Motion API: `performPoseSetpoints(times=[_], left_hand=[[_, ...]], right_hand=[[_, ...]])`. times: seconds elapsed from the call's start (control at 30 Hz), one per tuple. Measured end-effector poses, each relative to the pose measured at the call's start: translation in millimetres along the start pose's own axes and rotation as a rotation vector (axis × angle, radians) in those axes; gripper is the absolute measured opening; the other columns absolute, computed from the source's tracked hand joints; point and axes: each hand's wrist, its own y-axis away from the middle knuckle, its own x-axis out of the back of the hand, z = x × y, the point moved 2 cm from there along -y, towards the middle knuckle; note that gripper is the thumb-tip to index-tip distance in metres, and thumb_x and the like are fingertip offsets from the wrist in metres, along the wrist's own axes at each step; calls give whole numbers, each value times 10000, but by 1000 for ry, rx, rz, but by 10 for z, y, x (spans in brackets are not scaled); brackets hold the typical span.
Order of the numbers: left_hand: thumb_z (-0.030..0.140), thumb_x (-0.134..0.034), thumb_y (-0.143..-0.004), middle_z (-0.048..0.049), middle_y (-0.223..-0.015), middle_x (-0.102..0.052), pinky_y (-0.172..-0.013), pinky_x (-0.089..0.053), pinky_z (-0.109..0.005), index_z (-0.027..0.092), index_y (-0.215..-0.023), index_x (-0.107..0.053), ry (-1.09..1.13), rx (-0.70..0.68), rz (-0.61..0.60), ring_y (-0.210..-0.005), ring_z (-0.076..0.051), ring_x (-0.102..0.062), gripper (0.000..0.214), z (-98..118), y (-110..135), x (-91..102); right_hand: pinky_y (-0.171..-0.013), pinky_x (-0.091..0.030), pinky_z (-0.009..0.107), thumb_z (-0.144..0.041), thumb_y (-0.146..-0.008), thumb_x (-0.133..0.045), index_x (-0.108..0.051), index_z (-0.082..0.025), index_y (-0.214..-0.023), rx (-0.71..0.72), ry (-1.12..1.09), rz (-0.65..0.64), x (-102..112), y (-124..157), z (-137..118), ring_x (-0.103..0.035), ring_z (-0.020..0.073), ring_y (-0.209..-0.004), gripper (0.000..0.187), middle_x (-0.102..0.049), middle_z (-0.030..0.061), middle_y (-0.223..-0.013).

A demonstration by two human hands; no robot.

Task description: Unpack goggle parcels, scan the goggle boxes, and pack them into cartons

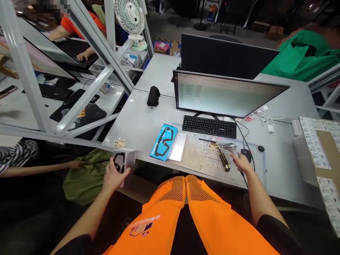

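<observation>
At the front left edge of the desk, my left hand (114, 177) is closed on a pale box (128, 161) with a dark picture on one face. My right hand (241, 163) grips a grey-white barcode scanner (229, 146) by its handle, low over the desk mat. Just left of the scanner lies a yellow-and-black utility knife (224, 160). A blue box (164, 142) printed with a black goggle-like shape lies between my hands, with a white sheet or flat box (178, 147) beside it.
Behind stand a keyboard (209, 126) and a lit monitor (228, 94). A mouse (246, 154) sits right of my right hand. A black pouch (153, 96) lies further back. Metal frame bars (106, 76) border the left; label sheets (312, 141) the right. A co-worker's hand (75, 164) touches green cloth (82, 180).
</observation>
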Motion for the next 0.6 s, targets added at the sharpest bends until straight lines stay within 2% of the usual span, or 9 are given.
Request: performPoseSetpoints(times=[0.1, 0.17, 0.23, 0.3, 0.37, 0.43, 0.47, 0.53, 0.6], left_hand=[[614, -687, -874, -282, -1751, -263, -1187, -462, -631, 133, -1761, -35, -7, -4, -30, -1486, -529, -491, 1201, 401, -876, 91], [554, -709, -888, -282, -1758, -245, -1183, -419, -688, 118, -1755, -51, 4, -23, -67, -1485, -564, -456, 1173, 643, -1340, 85], [526, -735, -884, -288, -1764, -224, -1167, -370, -758, 117, -1751, -94, 19, -38, -78, -1490, -604, -408, 1153, 829, -1660, 62], [550, -766, -874, -304, -1773, -195, -1167, -318, -799, 124, -1743, -164, 67, -50, -59, -1523, -620, -342, 1140, 989, -1828, 54], [583, -788, -873, -322, -1783, -152, -1195, -241, -811, 107, -1722, -240, 172, -95, 3, -1578, -612, -238, 1116, 1190, -1832, 71], [602, -758, -913, -331, -1787, -133, -1252, -165, -772, 60, -1695, -289, 279, -205, 64, -1621, -572, -154, 1061, 1486, -1659, 78], [606, -723, -944, -328, -1787, -149, -1285, -150, -732, 41, -1691, -291, 313, -283, 67, -1634, -544, -152, 1031, 1670, -1506, 59], [675, -692, -947, -281, -1765, -285, -1318, -257, -608, 88, -1707, -293, 345, -411, -7, -1621, -462, -292, 1040, 2064, -1107, -38], [749, -795, -821, -243, -1773, -289, -1299, -315, -614, 203, -1740, -251, 383, -511, -94, -1597, -490, -345, 1200, 2426, -670, -172]], right_hand=[[-504, -448, 293, -643, -909, -614, -645, -185, -918, -32, 9, 66, -119, 49, -22, -555, 168, -535, 459, -649, 46, -682], [-537, -470, 309, -652, -905, -614, -677, -167, -950, -38, 35, 110, -181, 111, -43, -589, 191, -567, 491, -673, 65, -696], [-556, -480, 320, -644, -898, -615, -704, -151, -978, -30, 56, 144, -228, 190, -59, -611, 215, -594, 508, -674, 72, -680], [-554, -481, 330, -656, -882, -625, -721, -142, -994, -24, 58, 154, -262, 270, -50, -612, 229, -597, 535, -658, 69, -652], [-538, -474, 335, -692, -863, -629, -723, -145, -989, -23, 56, 155, -280, 331, -9, -602, 234, -582, 570, -641, 61, -626], [-517, -463, 336, -724, -845, -624, -713, -157, -968, -27, 57, 156, -285, 363, 53, -593, 237, -563, 587, -630, 54, -609], [-509, -457, 336, -732, -837, -623, -706, -163, -955, -29, 57, 160, -282, 369, 84, -591, 238, -556, 587, -626, 52, -603], [-501, -452, 337, -738, -819, -629, -694, -172, -931, -28, 54, 162, -267, 366, 130, -593, 242, -550, 580, -622, 52, -595], [-500, -453, 335, -745, -816, -623, -680, -177, -920, 2, 59, 157, -234, 347, 141, -590, 236, -546, 581, -623, 53, -599]])
